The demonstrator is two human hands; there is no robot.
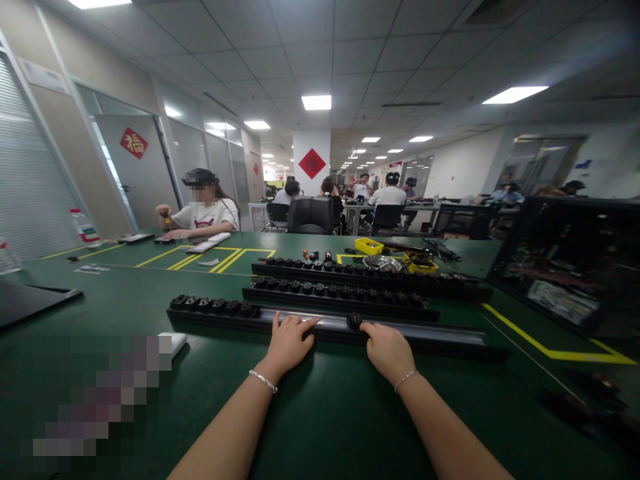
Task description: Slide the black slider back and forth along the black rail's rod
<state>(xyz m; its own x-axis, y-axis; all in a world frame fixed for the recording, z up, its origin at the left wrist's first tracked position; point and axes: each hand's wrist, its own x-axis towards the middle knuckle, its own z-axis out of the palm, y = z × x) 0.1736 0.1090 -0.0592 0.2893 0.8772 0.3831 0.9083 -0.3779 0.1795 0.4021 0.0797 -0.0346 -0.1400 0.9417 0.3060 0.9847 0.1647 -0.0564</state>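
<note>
Right hand (pixel 390 350) has its fingertips against one black module (pixel 355 321), grip unclear from here; left hand (pixel 289 341), fingers spread, rests along the long black rail (pixel 430 335) carrying it, mid-tabletop (pixel 330 413). Modules crowd that rail's left end; two loaded rails (pixel 340 302) lie beyond, then a yellow tray (pixel 369 247) near the tabletop's far edge.

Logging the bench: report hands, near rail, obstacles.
Left hand open on near rail. Right hand at lone black block on it. Two more rails behind; nothing seen blocking hands.
</note>
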